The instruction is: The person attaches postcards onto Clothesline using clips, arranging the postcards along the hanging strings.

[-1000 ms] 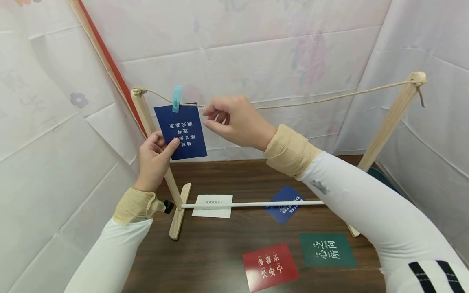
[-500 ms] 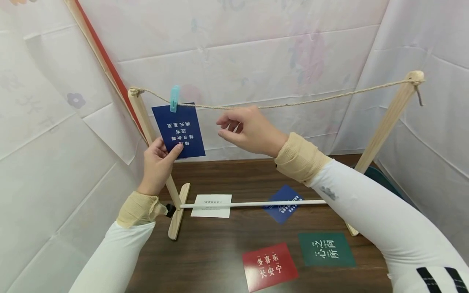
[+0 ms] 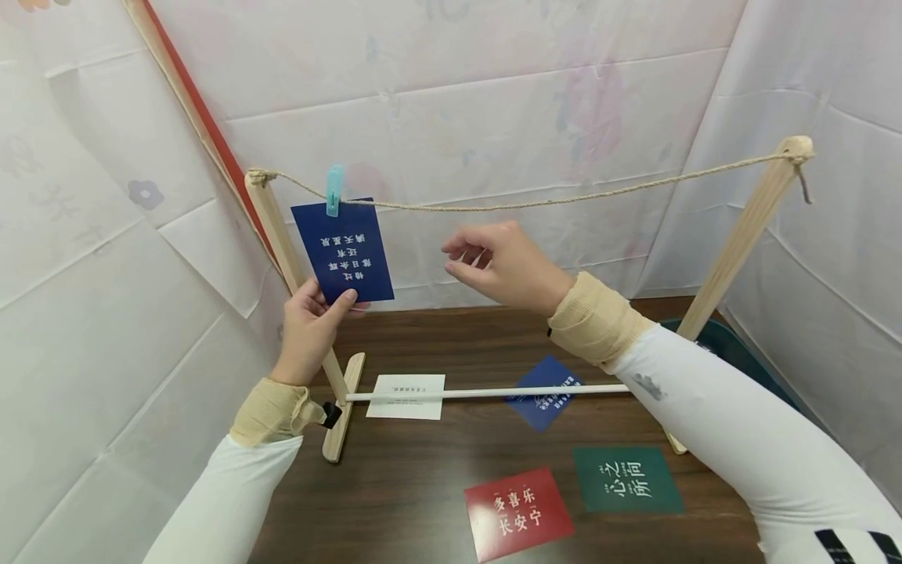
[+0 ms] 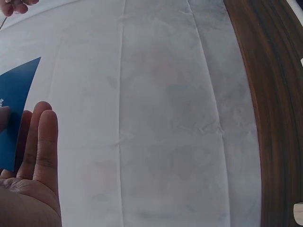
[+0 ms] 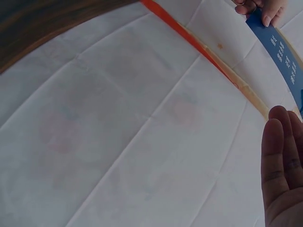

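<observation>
A blue card (image 3: 352, 254) with white lettering hangs upside down from the twine (image 3: 493, 208), fastened by a light-blue clothespin (image 3: 334, 191). My left hand (image 3: 310, 325) pinches its lower edge, thumb in front and fingers behind. In the left wrist view the fingers of the left hand (image 4: 40, 156) stretch behind the card (image 4: 16, 94). My right hand (image 3: 510, 262) hovers below the twine, to the right of the card, fingers loosely bent and holding nothing. The right wrist view shows the fingers of the right hand (image 5: 284, 165) relaxed and the card (image 5: 279, 52) beyond.
The twine runs between a left post (image 3: 275, 227) and a right post (image 3: 740, 235), joined by a white rod (image 3: 479, 393). On the table lie white (image 3: 395, 407), blue (image 3: 541, 407), red (image 3: 517, 513) and green (image 3: 627, 479) cards. A dark green bin (image 3: 733, 352) stands behind the right post.
My right hand has drawn away from the card, moving right and down. My left thumb has slid down to the card's bottom edge. The card and clothespin stay on the twine.
</observation>
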`<action>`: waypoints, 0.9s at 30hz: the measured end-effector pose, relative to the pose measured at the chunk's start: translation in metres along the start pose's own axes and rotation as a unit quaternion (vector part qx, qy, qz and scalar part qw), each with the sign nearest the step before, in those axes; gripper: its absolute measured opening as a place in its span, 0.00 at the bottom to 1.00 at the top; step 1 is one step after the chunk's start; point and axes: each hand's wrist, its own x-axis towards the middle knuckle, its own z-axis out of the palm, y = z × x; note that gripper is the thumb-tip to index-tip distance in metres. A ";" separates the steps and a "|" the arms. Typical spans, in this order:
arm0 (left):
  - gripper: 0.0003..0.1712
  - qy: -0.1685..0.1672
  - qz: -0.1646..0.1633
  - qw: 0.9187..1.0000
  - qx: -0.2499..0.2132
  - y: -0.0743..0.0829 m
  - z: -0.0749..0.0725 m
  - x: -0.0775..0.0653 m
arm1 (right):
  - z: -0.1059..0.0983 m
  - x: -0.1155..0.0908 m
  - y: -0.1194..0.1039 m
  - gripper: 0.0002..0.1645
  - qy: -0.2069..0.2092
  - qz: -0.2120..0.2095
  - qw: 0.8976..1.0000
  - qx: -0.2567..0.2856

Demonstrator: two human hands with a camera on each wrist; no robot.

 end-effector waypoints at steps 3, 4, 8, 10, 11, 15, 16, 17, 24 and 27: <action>0.12 -0.005 -0.002 1.000 -0.007 -0.004 0.002 -0.001 | -0.001 -0.007 0.004 0.09 0.006 0.005 1.000 0.000; 0.11 -0.007 -0.003 1.000 -0.008 -0.005 0.003 -0.002 | -0.002 -0.009 0.006 0.09 0.008 0.007 1.000 0.000; 0.10 -0.013 -0.007 1.000 -0.015 -0.009 0.006 -0.003 | -0.003 -0.017 0.013 0.09 0.016 0.017 1.000 0.004; 0.10 -0.016 -0.008 1.000 -0.018 -0.011 0.006 -0.004 | -0.003 -0.021 0.015 0.09 0.020 0.025 0.999 0.006; 0.10 -0.016 -0.009 1.000 -0.017 -0.012 0.006 -0.005 | -0.003 -0.022 0.017 0.09 0.021 0.028 0.999 0.005; 0.09 -0.020 -0.010 1.000 -0.013 -0.017 0.005 -0.008 | -0.004 -0.030 0.022 0.08 0.026 0.040 0.999 0.006; 0.09 -0.021 -0.011 1.000 -0.011 -0.018 0.005 -0.009 | -0.004 -0.031 0.024 0.08 0.026 0.043 0.999 0.005; 0.09 -0.021 -0.013 1.000 -0.011 -0.020 0.004 -0.009 | -0.003 -0.033 0.025 0.08 0.027 0.046 0.999 0.006; 0.08 -0.016 -0.041 0.999 -0.006 -0.027 0.005 -0.018 | -0.004 -0.045 0.034 0.09 0.031 0.070 0.997 0.012; 0.07 -0.019 -0.046 0.999 -0.006 -0.030 0.007 -0.022 | -0.005 -0.050 0.037 0.09 0.036 0.074 0.997 0.015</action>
